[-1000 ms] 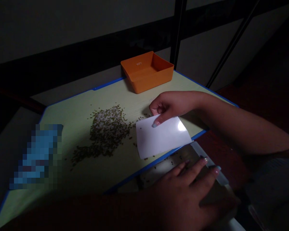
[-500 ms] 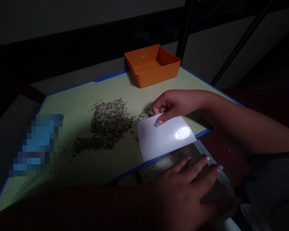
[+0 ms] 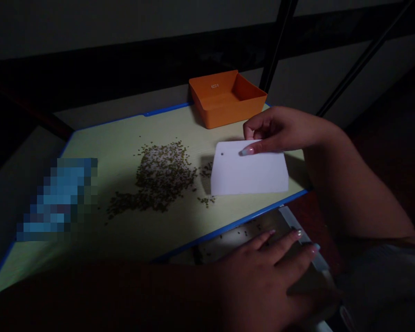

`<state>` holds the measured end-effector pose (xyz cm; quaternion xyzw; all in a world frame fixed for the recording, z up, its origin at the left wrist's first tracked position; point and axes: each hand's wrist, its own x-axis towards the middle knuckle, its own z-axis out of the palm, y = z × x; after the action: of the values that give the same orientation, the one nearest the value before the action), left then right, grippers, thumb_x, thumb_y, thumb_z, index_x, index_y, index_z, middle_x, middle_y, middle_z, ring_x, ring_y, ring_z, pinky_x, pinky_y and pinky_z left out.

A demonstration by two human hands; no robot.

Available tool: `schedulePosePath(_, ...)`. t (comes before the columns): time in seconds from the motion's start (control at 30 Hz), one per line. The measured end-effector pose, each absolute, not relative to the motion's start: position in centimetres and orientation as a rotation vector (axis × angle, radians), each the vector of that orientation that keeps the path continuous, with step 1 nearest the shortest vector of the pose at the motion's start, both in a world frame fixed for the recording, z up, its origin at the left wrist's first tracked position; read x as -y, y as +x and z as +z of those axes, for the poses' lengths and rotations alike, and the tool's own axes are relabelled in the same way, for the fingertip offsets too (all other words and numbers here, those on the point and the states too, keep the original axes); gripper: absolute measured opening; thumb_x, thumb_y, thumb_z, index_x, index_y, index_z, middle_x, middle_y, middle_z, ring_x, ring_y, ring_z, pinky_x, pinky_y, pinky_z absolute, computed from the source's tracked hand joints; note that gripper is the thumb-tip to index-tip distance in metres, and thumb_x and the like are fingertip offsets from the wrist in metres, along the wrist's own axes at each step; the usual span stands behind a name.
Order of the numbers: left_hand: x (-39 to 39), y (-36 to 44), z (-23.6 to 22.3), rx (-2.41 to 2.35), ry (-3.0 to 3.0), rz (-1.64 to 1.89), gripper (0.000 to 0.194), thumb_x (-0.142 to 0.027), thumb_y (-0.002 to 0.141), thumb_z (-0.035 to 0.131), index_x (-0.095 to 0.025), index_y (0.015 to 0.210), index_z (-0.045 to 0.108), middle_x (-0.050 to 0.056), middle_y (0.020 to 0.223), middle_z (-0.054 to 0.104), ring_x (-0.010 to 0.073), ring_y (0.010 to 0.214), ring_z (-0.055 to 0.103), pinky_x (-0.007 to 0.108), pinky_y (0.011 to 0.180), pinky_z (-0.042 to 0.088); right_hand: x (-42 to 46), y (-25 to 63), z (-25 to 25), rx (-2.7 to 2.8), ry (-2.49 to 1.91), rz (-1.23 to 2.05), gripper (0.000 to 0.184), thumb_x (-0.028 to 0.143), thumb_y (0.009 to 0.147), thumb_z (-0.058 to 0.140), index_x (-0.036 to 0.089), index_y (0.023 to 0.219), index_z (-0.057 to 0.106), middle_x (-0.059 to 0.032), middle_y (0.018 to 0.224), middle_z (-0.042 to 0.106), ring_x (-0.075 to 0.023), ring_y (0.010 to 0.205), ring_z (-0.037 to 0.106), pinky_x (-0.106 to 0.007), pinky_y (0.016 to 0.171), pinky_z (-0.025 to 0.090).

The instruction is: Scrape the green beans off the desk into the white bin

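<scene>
White card (image 3: 249, 173) in the right hand (image 3: 280, 127), loose grains (image 3: 164, 182) to its left

We see the card pinched at its upper edge, thumb on the side facing us, its long axis running roughly left to right. The main spread of grains lies on the table (image 3: 240, 205), near the card and to its left, trailing toward the lower left. A small clump (image 3: 206, 201) (barely a sprinkle) sits just beside the card's lower left corner. Whether the lower edge touches the tabletop, we cannot tell. Our right hand is nearer the spread.

Our left hand (image 3: 263, 276) has its fingers fanned over a tray (image 3: 292, 221) below the table's near edge; what its palm touches is hidden. Dark specks (image 3: 246, 232) dot the tray's pale floor. Beyond the card stands an orange bin (image 3: 235, 114), its inner walls partly visible.
</scene>
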<state>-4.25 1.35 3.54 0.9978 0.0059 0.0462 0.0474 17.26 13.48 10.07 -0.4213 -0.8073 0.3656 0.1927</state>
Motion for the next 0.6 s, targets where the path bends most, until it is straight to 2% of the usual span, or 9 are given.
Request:
schedulePosePath(0.13, -1.5, -4.4, 3.8, 0.037, 3.039, 0.124, 0.049, -0.046, 0.093, 0.034, -0.034, 0.140, 0.036, 0.007, 0.149, 0.030, 0.0279, 0.139, 0.024, 0.040, 0.106, 0.031, -13.4, 17.0, 10.0, 2.336, -1.174, 1.088, 0.036, 0.043, 0.075, 0.067, 0.016, 0.063, 0.047, 0.0065, 0.053, 0.043, -0.0040, 0.050, 0.039, -0.020, 0.046, 0.028)
schedulePosePath(0.3, -1.6, -4.5, 4.0, 0.025, 3.062, 0.198, 0.046, -0.046, 0.093, 0.035, -0.035, 0.136, 0.043, 0.006, 0.147, 0.035, 0.0264, 0.136, 0.030, 0.039, 0.103, 0.034, -13.4, 16.0, 9.4, 2.409, -1.126, 1.187, 0.037, 0.046, 0.076, 0.064, 0.016, 0.064, 0.045, 0.0073, 0.054, 0.040, -0.0039, 0.051, 0.037, -0.019, 0.047, 0.027)
schedulePosePath(0.43, -1.7, -4.6, 4.0, 0.052, 3.091, 0.252, 0.042, -0.043, 0.093, 0.035, -0.038, 0.133, 0.047, 0.005, 0.142, 0.043, 0.0251, 0.132, 0.038, 0.038, 0.099, 0.038, -13.4, 15.8, 9.2, 2.416, -1.179, 1.129, 0.037, 0.046, 0.077, 0.062, 0.017, 0.063, 0.044, 0.0066, 0.055, 0.040, -0.0052, 0.052, 0.037, -0.021, 0.049, 0.027)
schedulePosePath(0.6, -1.4, -4.7, 3.6, -0.004, 3.096, 0.326, 0.042, -0.041, 0.094, 0.033, -0.039, 0.134, 0.045, 0.002, 0.141, 0.044, 0.0226, 0.131, 0.040, 0.038, 0.099, 0.040, -13.6, 16.1, 9.2, 2.445, -1.250, 1.008, 0.039, 0.049, 0.077, 0.061, 0.018, 0.062, 0.044, 0.0060, 0.055, 0.039, -0.0063, 0.052, 0.036, -0.023, 0.049, 0.027)
